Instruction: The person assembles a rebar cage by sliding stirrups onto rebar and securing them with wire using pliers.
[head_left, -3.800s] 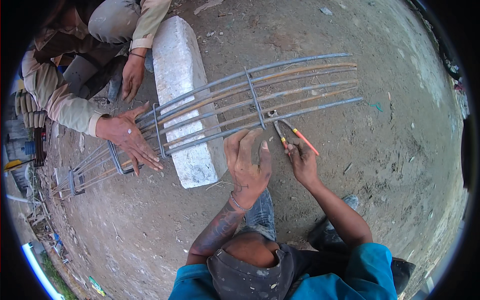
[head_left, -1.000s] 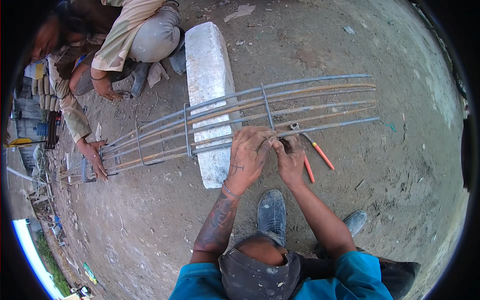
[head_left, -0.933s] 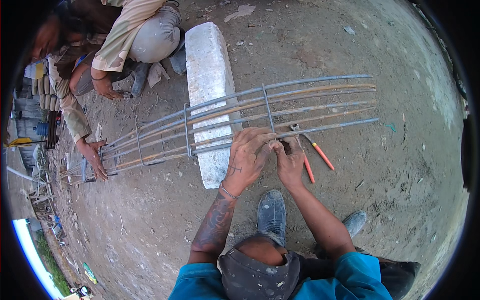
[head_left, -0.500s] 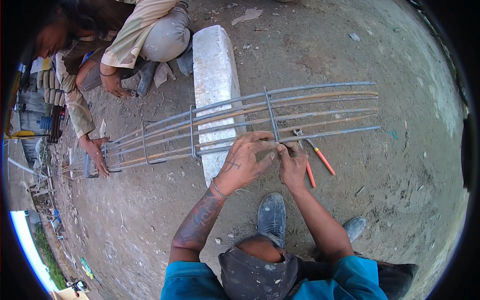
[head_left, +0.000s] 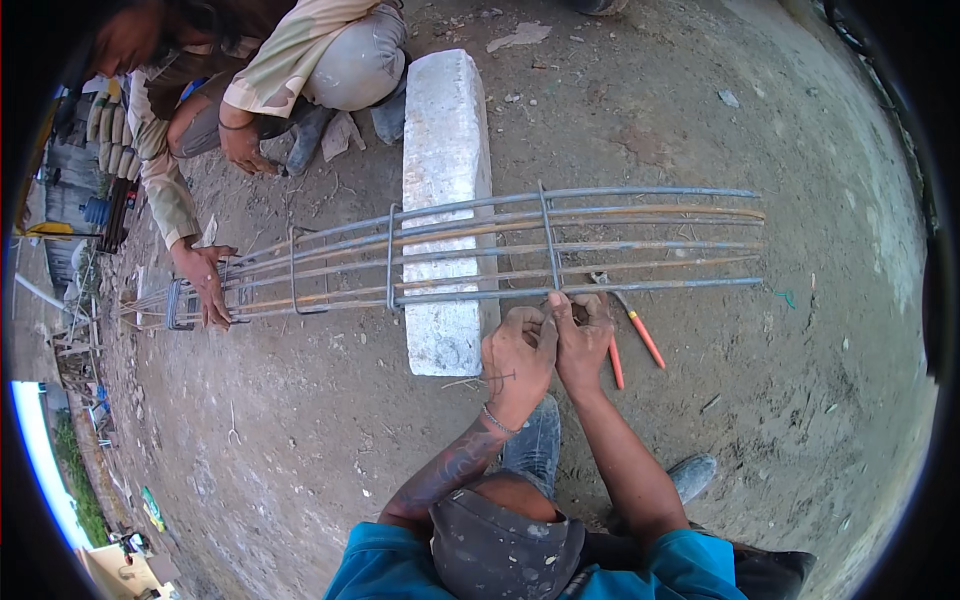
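A long cage of steel reinforcing bars [head_left: 650, 247] runs from left to right, crossed by bent rectangular stirrups [head_left: 549, 235]. My right hand [head_left: 584, 350] is closed in a pinch at the nearest bar, right by the lower corner of the rightmost stirrup. Close beside it, my left hand [head_left: 518, 362] has its fingers drawn together just below that bar. Whatever is between the fingertips is too small to make out. Pliers with red-orange handles [head_left: 648, 340] lie spread on the dirt just beyond my right hand, their head partly under the nearest bar.
A whitish concrete block [head_left: 447, 130] props up the middle of the cage. At the far left a co-worker squats, one hand [head_left: 203, 283] on the cage's left end, the other [head_left: 245, 148] hanging near the knee. My boot [head_left: 535, 440] stands below my hands.
My left hand has come off the bars, moving down and toward my right hand, with its fingers drawn in. The right hand keeps pinching near the stirrup corner. The whole view has shifted slightly.
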